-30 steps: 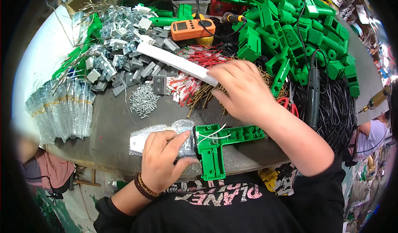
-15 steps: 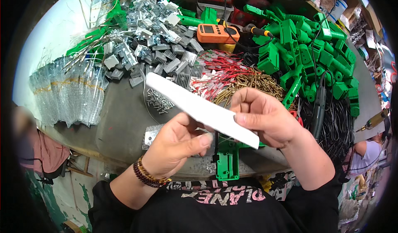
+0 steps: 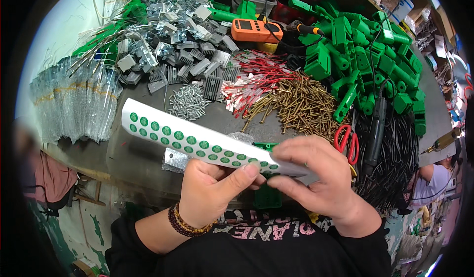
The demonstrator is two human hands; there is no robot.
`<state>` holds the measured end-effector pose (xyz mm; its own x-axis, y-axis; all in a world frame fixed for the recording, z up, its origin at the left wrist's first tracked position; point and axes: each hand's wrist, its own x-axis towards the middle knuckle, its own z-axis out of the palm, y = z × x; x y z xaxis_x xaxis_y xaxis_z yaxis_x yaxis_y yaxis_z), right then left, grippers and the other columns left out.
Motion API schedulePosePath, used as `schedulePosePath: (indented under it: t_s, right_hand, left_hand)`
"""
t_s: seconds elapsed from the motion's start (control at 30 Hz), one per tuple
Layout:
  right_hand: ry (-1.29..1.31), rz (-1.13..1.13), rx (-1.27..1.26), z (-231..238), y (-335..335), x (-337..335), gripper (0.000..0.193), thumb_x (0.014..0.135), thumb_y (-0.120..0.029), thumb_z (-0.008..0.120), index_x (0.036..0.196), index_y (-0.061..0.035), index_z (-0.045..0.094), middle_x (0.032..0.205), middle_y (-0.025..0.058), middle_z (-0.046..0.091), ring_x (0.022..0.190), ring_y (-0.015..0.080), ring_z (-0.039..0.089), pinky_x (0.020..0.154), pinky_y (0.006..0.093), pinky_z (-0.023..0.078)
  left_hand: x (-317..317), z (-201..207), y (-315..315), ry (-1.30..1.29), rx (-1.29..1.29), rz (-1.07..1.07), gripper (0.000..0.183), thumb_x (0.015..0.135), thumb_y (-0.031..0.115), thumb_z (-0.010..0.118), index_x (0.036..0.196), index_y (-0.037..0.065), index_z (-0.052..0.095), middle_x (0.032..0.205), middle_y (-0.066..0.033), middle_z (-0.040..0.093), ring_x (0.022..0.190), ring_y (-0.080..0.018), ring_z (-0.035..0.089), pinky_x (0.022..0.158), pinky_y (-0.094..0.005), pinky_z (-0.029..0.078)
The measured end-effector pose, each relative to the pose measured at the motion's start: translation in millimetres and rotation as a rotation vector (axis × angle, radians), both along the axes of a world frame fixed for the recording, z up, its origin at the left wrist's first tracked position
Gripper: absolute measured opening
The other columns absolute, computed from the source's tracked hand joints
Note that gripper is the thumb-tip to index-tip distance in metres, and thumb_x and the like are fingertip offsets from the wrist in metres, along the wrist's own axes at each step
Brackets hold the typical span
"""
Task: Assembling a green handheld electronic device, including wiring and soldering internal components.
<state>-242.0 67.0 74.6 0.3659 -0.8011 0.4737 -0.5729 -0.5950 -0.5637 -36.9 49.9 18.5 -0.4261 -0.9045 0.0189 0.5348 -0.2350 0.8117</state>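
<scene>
Above the bench I hold a long white sheet of round green stickers (image 3: 192, 142), tilted down to the right, its sticker side facing me. My left hand (image 3: 215, 190) pinches its lower edge, thumb on top and fingers behind. At the sheet's right end, my right hand (image 3: 316, 178) has its fingers on the upper side and thumb below, closed round the end. Beneath the sheet lie a green plastic housing (image 3: 268, 198) and a flat metal plate (image 3: 174, 159), both partly hidden.
Screws (image 3: 306, 107), red-wired parts (image 3: 249, 82), small silver screws (image 3: 188, 102) and grey heat sinks (image 3: 197, 67) lie in heaps. Green housings (image 3: 360, 55) pile at right, near red scissors (image 3: 347, 141) and black cables (image 3: 395, 163). Plastic bags (image 3: 79, 104) lie left; an orange meter (image 3: 254, 31) sits behind.
The sheet has turned from its blank white side to show green stickers, and has moved left and lower. My right hand has shifted down along its right end.
</scene>
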Motion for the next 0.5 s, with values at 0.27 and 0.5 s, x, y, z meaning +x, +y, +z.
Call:
schedulePosePath:
  t_s: [0.27, 0.5]
  right_hand:
    - [-0.088, -0.051, -0.168, -17.1, 9.8, 5.2, 0.021, 0.072, -0.003, 0.082, 0.090, -0.0052, 0.071, 0.083, 0.0084, 0.071, 0.071, 0.0237, 0.069, 0.063, 0.0314, 0.053]
    - [-0.105, -0.068, -0.176, -21.9, 17.4, -2.1, 0.026, 0.066, -0.006, 0.085, 0.086, -0.0111, 0.070, 0.116, 0.0128, 0.067, 0.101, 0.0311, 0.062, 0.088, 0.0412, 0.047]
  left_hand:
    - [-1.6, 1.8, 12.0, -0.095, -0.097, 0.071, 0.017, 0.094, 0.004, 0.066, 0.107, -0.007, 0.069, 0.097, -0.0111, 0.073, 0.084, -0.0132, 0.069, 0.071, -0.0251, 0.056]
    - [8.0, -7.8, -13.0, 0.052, 0.071, 0.230, 0.035, 0.100, 0.014, 0.056, 0.131, -0.003, 0.050, 0.117, -0.0163, 0.065, 0.101, -0.0231, 0.067, 0.084, -0.0355, 0.054]
